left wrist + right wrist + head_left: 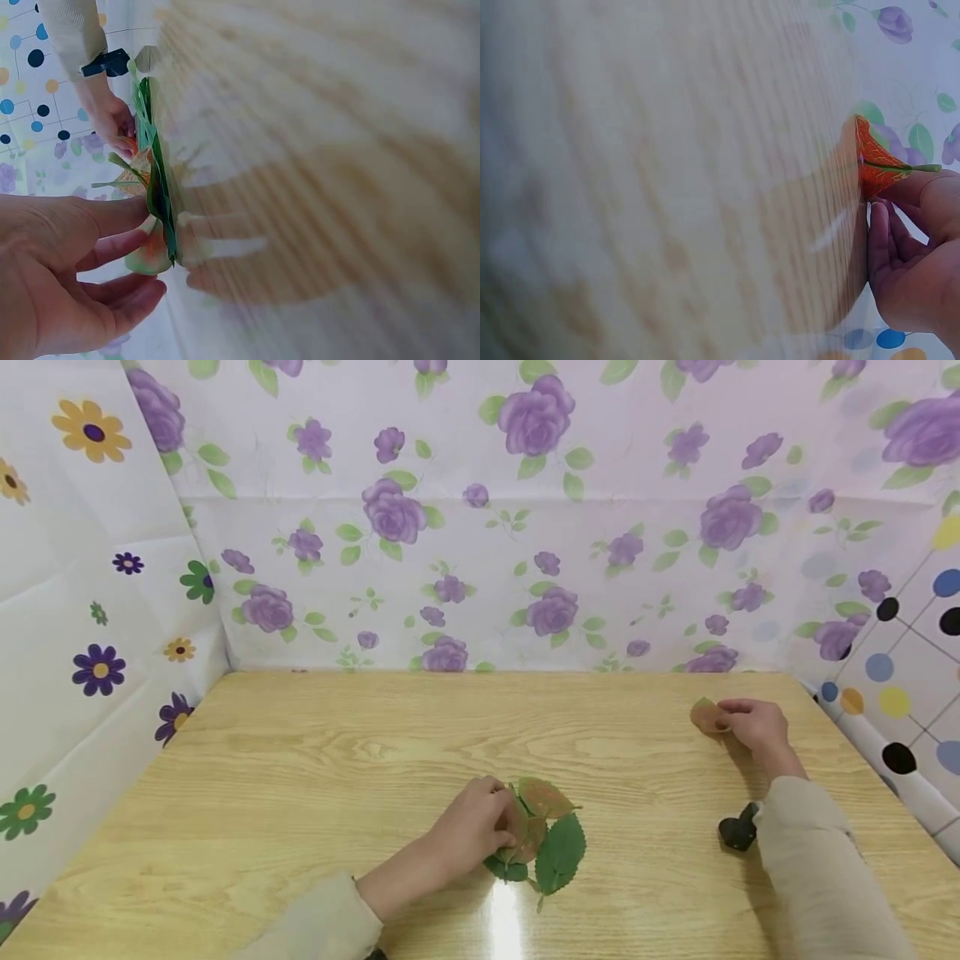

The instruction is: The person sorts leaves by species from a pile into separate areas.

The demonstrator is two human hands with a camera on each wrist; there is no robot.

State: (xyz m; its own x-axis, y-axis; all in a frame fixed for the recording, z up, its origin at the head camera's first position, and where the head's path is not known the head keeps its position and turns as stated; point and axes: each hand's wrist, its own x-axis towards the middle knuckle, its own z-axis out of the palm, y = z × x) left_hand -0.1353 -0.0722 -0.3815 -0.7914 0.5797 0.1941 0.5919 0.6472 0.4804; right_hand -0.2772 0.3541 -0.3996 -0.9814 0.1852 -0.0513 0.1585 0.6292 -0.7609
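Observation:
Several leaves lie in a loose pile at the front middle of the table, among them a toothed green leaf (pixel 561 853) and an orange-brown leaf (pixel 544 797). My left hand (pixel 468 822) is at the pile's left side, its thumb and fingers pinching a reddish leaf (pixel 152 251); part of that leaf is hidden by the fingers. Far off on the right, my right hand (pixel 757 727) pinches an orange leaf (pixel 706 716) low at the tabletop. In the right wrist view this orange leaf (pixel 879 161) shows pale veins and a green stalk.
The wood-grain table (pixel 337 735) has a floral sheet (pixel 480 560) behind it and patterned sheets on both sides. A small dark object (pixel 738 828) is beside the right cuff, seemingly the wrist-worn device. Light glares on the table's front.

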